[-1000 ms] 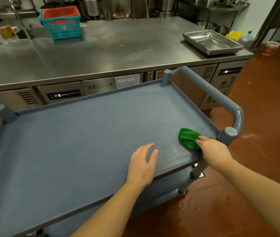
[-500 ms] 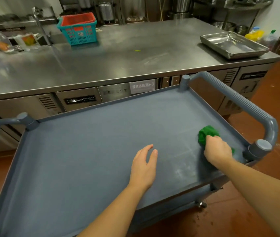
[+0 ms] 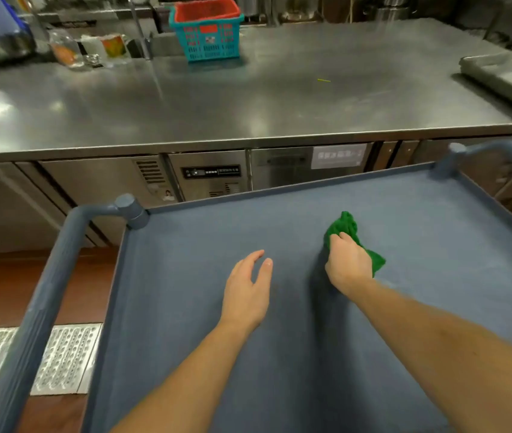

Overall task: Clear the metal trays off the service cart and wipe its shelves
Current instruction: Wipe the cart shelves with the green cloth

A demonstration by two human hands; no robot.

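**Now: top shelf under the cloth, tray off the cart**

The steel desk [image 3: 248,98] is seen across the far half of the view, and the service cart [image 3: 61,276] is drawn up against its front. The cart's top shelf [image 3: 279,370] is shown with no trays on it. A metal tray [image 3: 504,76] is set on the desk at the far right, well apart from the cart, and a teal basket [image 3: 207,35] is stood toward the back. Clearing of this shelf is therefore judged done, and the wiping step is judged to be in hand.

The left hand [image 3: 246,292] is held palm down near the middle of the shelf, its grip wide and nothing held; contact with the shelf cannot be told. The right hand [image 3: 346,267] is placed just beside it, its grip closed round a bunched green cloth [image 3: 346,226], which is pressed onto the shelf.

For the next move, strokes would need to be carried across the rest of the shelf and into its rims and corners, with pressure kept on the cloth. The lower shelves are hidden here, so they would have to be checked for trays and wiped in turn.
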